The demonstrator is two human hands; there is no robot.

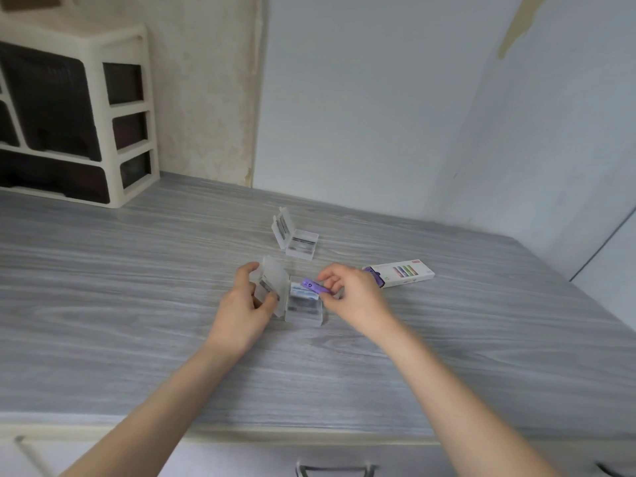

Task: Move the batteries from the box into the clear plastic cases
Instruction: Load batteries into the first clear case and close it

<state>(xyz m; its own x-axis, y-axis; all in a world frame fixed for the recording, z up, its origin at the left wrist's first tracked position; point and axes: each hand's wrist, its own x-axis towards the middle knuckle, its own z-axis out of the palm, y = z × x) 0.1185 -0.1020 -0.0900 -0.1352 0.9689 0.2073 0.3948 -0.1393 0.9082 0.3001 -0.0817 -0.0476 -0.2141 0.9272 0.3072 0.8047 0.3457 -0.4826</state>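
Observation:
A clear plastic case (304, 307) lies open on the grey wood-grain table (103, 287), with a blue battery inside its tray. My left hand (247, 301) grips the case's raised lid (273, 285). My right hand (351, 297) pinches a purple battery (315, 286) just above the tray. A second clear case (295, 239) stands open farther back, holding batteries. The white battery box (401, 274) lies flat to the right of my right hand, with a purple battery end showing at its open left end.
A cream drawer unit (79, 125) with dark drawers stands at the table's back left. Walls close the back and right sides. A drawer handle (335, 471) shows below the table's front edge.

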